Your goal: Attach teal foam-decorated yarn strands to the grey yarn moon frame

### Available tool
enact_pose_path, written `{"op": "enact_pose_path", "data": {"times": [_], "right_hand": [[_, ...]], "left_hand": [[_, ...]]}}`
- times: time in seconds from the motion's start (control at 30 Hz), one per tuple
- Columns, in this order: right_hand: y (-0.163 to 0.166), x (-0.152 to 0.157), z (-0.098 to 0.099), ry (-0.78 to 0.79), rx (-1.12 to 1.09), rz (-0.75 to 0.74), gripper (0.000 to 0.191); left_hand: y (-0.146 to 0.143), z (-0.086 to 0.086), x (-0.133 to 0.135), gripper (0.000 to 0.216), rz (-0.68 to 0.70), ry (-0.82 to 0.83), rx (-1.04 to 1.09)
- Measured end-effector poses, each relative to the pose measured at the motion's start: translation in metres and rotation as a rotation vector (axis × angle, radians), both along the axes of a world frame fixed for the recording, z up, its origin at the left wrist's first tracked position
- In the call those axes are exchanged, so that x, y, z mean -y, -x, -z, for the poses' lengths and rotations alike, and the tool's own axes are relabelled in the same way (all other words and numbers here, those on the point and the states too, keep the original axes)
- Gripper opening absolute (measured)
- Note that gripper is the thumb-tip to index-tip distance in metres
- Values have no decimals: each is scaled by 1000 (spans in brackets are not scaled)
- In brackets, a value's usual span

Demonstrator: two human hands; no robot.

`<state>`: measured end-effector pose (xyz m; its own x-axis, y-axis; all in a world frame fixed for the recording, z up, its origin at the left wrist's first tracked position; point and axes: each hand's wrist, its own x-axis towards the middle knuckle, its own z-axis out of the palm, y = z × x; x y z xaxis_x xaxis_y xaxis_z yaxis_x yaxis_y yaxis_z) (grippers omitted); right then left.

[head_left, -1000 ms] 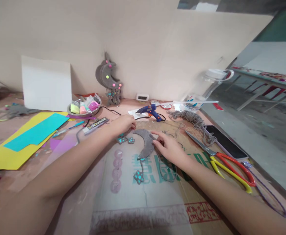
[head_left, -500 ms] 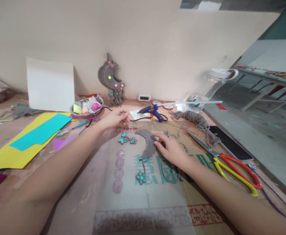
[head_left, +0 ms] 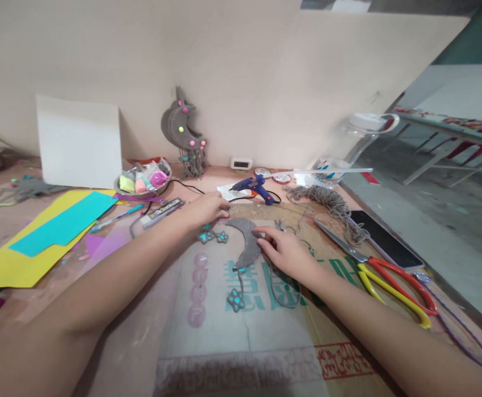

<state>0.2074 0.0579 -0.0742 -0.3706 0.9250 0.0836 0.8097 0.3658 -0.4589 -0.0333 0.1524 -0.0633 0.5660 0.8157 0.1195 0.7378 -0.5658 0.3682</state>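
A grey yarn-wrapped crescent [head_left: 247,242] lies on a printed cardboard sheet [head_left: 244,331]. My right hand [head_left: 284,251] rests beside it, fingers stretched flat onto its right edge, holding nothing. My left hand [head_left: 207,209] is at the crescent's upper tip with its fingers curled together in a pinch; what they hold is too small to make out. Two teal paw-shaped charms [head_left: 211,237] lie just under the left hand. A third charm [head_left: 235,299] hangs on a grey cord from the crescent's lower tip.
A blue glue gun [head_left: 257,187], loose grey yarn [head_left: 331,204], red-and-yellow scissors [head_left: 389,281] and a phone [head_left: 383,242] lie to the right. A bowl of coloured clay [head_left: 141,182], yellow and teal paper [head_left: 59,226] and a finished moon ornament [head_left: 180,129] are to the left and at the back.
My left hand lifted away toward the back half a second ago and has come back down to the crescent's upper tip. My right hand has stayed on the crescent.
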Motion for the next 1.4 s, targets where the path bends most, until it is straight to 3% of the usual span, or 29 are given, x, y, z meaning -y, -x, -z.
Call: {"op": "enact_pose_path", "data": {"times": [0.2,0.4,0.63,0.8,0.87,0.93,1.0,1.2,1.3,1.4], "right_hand": [[0,1,0,-45,-21,-41,31],[0,1,-1,-52,-23,-48,31],[0,1,0,-40,-16,-39,31],[0,0,2,-50,-11,-48,30],[0,0,1,-56,-5,-51,30],[0,0,0,-57,-2,-55,30],[0,0,-1,-53,-4,-55,31],[1,1,0,-33,-29,-49,31],[-2,3,-2,-40,-39,-42,31],[-4,3,-15,-154,-80,-1,33]], "left_hand": [[-3,10,1,11,-86,78,114],[7,7,1,11,-259,163,470],[51,-34,-6,23,-395,311,966],[72,-66,7,21,-407,272,1133],[77,-79,16,21,-374,209,1074],[77,-90,25,23,-316,53,1109],[74,-100,32,26,-284,-21,1289],[57,-126,58,25,-167,148,1465],[55,-143,74,34,-201,73,1524],[53,-150,86,36,-219,36,1511]]}}
